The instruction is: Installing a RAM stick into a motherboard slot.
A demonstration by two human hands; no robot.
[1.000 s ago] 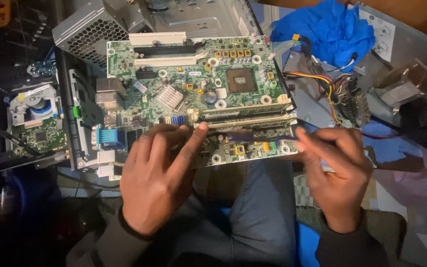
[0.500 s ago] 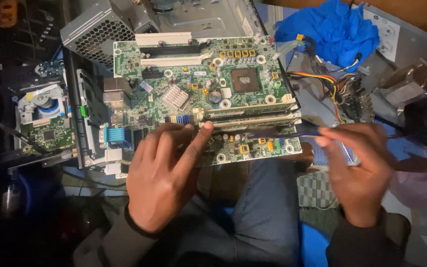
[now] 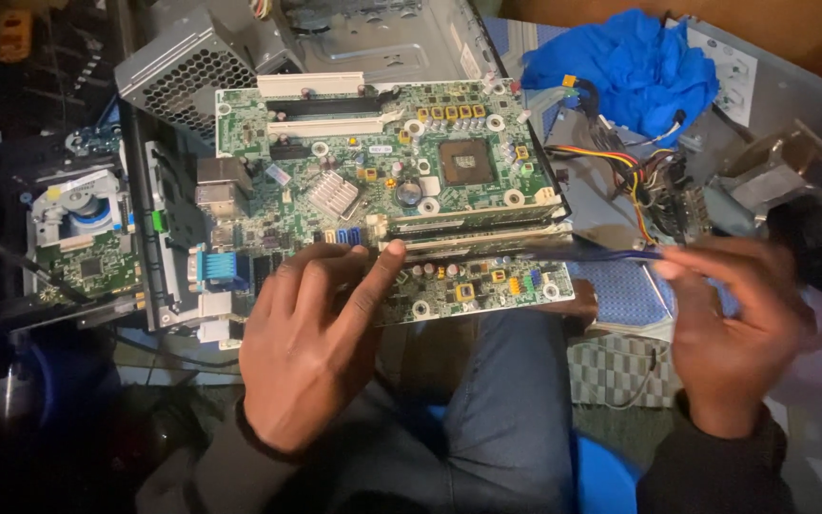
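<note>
A green motherboard (image 3: 382, 181) lies across my lap, tilted a little. My left hand (image 3: 311, 352) rests flat on its near edge. The index finger reaches up to the long memory slots (image 3: 468, 228). My right hand (image 3: 730, 328) is off the board's right side, blurred, with its fingers pinched on a thin dark blue bar-shaped object (image 3: 601, 251). The bar points left and its far end sits at the right end of the memory slots. I cannot tell exactly what the bar is.
A grey metal computer case with a perforated box (image 3: 183, 71) stands behind the board. An opened optical drive (image 3: 78, 238) lies at the left. A blue cloth (image 3: 635, 67), a bundle of coloured wires (image 3: 639, 181) and a metal heat sink (image 3: 773, 171) are at the right.
My right hand has pulled away to the right from the board's edge, drawing the thin blue object with it. My left hand has stayed on the board.
</note>
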